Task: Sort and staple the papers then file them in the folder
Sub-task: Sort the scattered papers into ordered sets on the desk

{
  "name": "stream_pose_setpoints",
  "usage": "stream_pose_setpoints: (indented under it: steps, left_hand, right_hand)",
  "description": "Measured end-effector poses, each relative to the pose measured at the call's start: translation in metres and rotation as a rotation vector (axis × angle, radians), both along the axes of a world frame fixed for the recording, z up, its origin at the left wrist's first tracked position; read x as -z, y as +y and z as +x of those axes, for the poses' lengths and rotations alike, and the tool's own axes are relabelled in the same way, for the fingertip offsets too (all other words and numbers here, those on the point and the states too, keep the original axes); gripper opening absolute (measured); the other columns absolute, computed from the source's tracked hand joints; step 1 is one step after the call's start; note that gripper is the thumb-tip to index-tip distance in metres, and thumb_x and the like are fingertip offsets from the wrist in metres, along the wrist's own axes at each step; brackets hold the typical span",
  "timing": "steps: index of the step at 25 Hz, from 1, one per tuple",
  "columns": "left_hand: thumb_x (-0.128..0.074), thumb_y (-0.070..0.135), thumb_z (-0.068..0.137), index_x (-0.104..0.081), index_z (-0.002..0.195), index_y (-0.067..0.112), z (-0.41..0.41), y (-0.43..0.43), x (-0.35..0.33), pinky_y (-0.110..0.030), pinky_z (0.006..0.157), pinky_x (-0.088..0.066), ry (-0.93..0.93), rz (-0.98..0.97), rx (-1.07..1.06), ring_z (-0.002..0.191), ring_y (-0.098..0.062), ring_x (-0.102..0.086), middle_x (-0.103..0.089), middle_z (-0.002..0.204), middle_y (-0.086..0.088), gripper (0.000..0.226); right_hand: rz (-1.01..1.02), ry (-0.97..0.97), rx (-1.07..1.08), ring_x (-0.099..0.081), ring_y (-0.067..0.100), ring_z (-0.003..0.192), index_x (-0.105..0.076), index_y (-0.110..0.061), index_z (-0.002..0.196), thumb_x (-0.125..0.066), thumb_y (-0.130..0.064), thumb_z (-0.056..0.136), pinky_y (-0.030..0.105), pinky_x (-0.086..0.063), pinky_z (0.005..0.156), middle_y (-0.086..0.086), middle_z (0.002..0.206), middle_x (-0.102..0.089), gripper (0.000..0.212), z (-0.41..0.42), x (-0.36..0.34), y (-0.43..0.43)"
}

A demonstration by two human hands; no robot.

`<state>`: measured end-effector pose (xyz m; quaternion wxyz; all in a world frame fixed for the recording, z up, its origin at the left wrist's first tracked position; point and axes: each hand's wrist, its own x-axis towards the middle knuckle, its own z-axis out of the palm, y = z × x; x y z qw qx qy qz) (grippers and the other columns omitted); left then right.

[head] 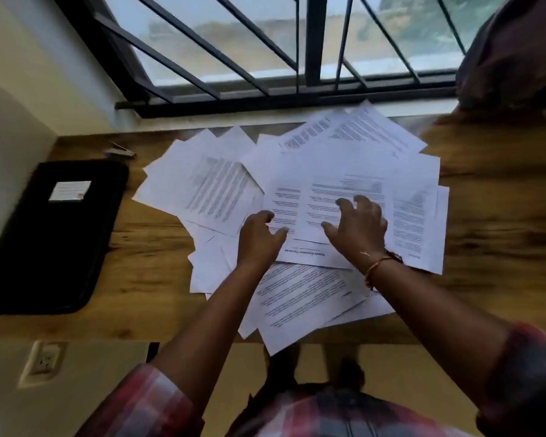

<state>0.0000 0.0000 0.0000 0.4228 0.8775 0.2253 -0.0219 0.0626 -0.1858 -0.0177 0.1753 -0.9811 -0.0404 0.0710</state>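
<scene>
Several printed white papers point(312, 171) lie fanned in a loose overlapping heap across the middle of the wooden desk point(145, 279). My left hand point(259, 238) sits over the heap's centre, fingers loosely bent, its fingertips on the edge of the top sheet point(334, 197). My right hand point(356, 228) hovers over that same sheet with fingers spread and curved, tips touching the paper. A black zip folder point(54, 234) with a white label lies at the desk's left end. Behind it, a small stapler point(120, 151) rests near the wall.
A barred window point(265, 52) runs along the desk's far edge. A dark cloth bundle point(514, 52) sits at the far right. Some sheets overhang the desk's front edge. A wall socket point(43, 362) is below the desk on the left.
</scene>
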Motion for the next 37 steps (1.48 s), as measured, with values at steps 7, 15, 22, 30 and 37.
stream_pose_setpoints:
  steps: [7, 15, 22, 30, 37]
  left_hand:
    - [-0.077, 0.034, 0.087, -0.042, 0.147, 0.011, 0.027, 0.02, 0.029, -0.043, 0.109, -0.038, 0.085, 0.138, 0.057, 0.137, -0.033, -0.034, -0.041, 0.149, -0.015, 0.072]
    - [-0.083, 0.028, 0.081, -0.052, 0.125, 0.017, 0.034, 0.04, 0.034, -0.043, 0.099, -0.053, 0.101, -0.282, -0.065, 0.112, -0.022, -0.063, -0.064, 0.122, -0.001, 0.055]
    - [-0.079, 0.014, 0.083, -0.057, 0.13, 0.025, 0.021, 0.071, 0.025, -0.048, 0.097, -0.056, 0.131, -0.411, -0.056, 0.108, -0.023, -0.067, -0.066, 0.123, -0.003, 0.053]
    - [-0.08, 0.018, 0.084, -0.053, 0.143, 0.024, 0.051, 0.104, 0.011, -0.04, 0.101, -0.046, 0.116, 0.248, 0.057, 0.123, -0.028, -0.056, -0.06, 0.133, -0.007, 0.066]
    - [-0.08, 0.05, 0.076, -0.051, 0.144, 0.027, -0.038, -0.024, 0.031, -0.047, 0.106, -0.035, 0.023, 0.483, 0.232, 0.136, -0.029, -0.032, -0.039, 0.15, -0.005, 0.077]
  right_hand:
    - [-0.097, 0.172, 0.221, -0.011, 0.041, 0.153, -0.04, -0.024, 0.148, -0.059, -0.059, 0.093, 0.058, -0.016, 0.118, 0.023, 0.165, -0.017, 0.067, -0.003, 0.022, 0.0]
    - [0.065, 0.075, -0.003, -0.044, 0.036, 0.136, -0.056, -0.023, 0.144, -0.06, -0.037, 0.1, 0.045, -0.036, 0.111, 0.008, 0.152, -0.049, 0.046, -0.016, 0.02, 0.011]
    - [0.252, -0.059, 0.107, -0.053, 0.034, 0.129, -0.061, -0.012, 0.136, -0.066, -0.015, 0.095, 0.041, -0.038, 0.108, 0.013, 0.139, -0.06, 0.041, 0.009, 0.027, -0.026]
    - [-0.05, 0.014, -0.115, -0.031, 0.037, 0.148, -0.046, -0.02, 0.148, -0.06, -0.036, 0.098, 0.059, -0.033, 0.112, 0.012, 0.163, -0.033, 0.054, 0.049, 0.034, -0.06]
    - [-0.179, 0.001, -0.217, -0.045, 0.047, 0.12, -0.051, -0.022, 0.142, -0.061, -0.048, 0.095, 0.05, -0.047, 0.091, 0.013, 0.148, -0.044, 0.055, 0.023, 0.03, -0.053]
